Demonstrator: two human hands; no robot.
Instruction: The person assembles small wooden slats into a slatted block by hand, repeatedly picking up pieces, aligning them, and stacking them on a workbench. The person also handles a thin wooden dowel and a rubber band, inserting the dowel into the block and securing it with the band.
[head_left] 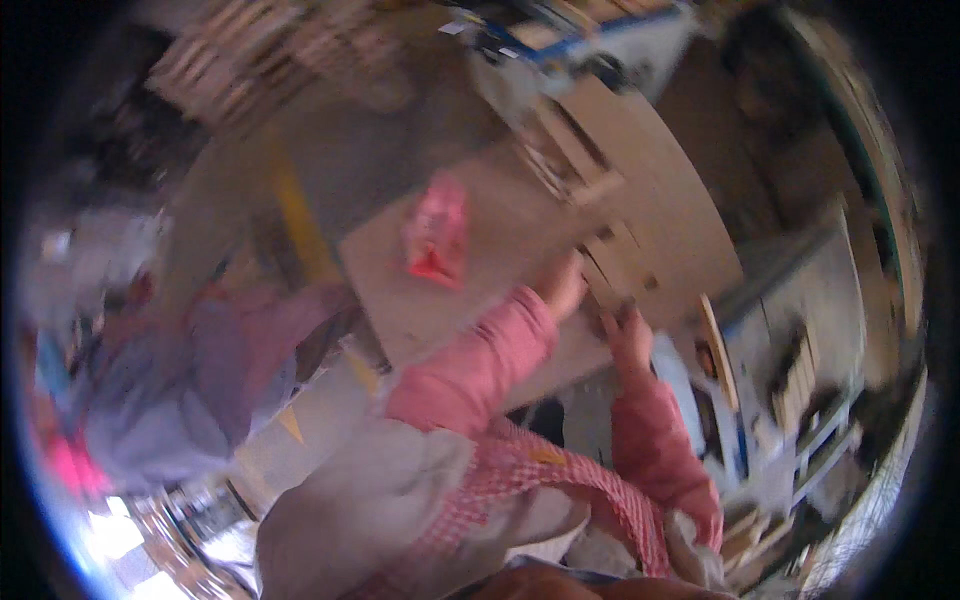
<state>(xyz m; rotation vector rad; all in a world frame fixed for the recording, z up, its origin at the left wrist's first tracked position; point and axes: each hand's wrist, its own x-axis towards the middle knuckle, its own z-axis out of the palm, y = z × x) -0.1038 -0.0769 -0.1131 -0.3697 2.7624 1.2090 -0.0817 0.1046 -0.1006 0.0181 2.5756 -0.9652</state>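
Observation:
Blur softens the whole picture. My left hand (565,287) is at the near left edge of a flat brown piece with small dark slots (628,262), fingers closed at its edge. My right hand (630,340) grips the near end of the same piece, thumb and fingers close together. Whether it is wood or cardboard, I cannot tell. Both forearms wear pink sleeves. Beneath lies a brown tabletop (395,265). To the left of my hands, a pink clear plastic bag (437,232) with something red at its lower end rests on it.
Beyond my hands, a large brown sheet (665,190) and a pale wooden frame piece (570,150) lie at the far right side. At left stands a person in greyish-purple clothing (185,375). Stacked wooden pallets (235,60) are at the far left; a cart with wood strips (790,370) stands right.

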